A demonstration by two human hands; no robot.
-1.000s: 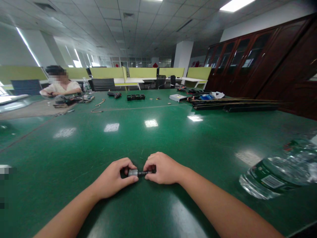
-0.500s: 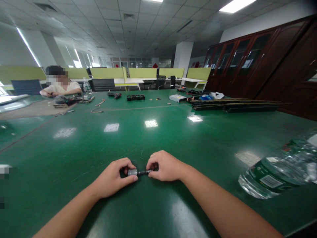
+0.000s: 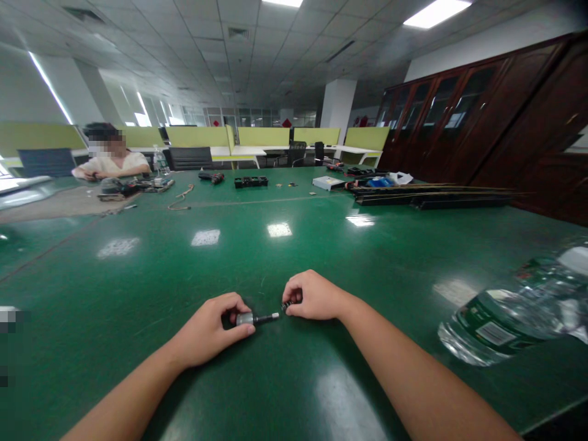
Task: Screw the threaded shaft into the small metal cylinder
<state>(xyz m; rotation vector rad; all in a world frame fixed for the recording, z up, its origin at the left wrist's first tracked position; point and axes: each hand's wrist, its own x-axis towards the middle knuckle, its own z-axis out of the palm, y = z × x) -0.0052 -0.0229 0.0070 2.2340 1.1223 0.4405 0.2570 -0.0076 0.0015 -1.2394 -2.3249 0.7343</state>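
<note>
Glossy green tabletop (image 3: 294, 260) lies beneath both hands. Thumb and fingers of the left hand (image 3: 215, 326) close round a metal cylinder (image 3: 245, 319); its slim shaft (image 3: 265, 318) points toward the right hand (image 3: 316, 297), which pinches a small dark piece (image 3: 286, 305) just beyond the tip. Piece and shaft stand fully apart, while cylinder and shaft look joined; whether those also separate does not show. Fingers hide the cylinder's left end and part of the piece, too small to make out clearly. Well to the right lies a green-labelled bottle (image 3: 497, 332).
</note>
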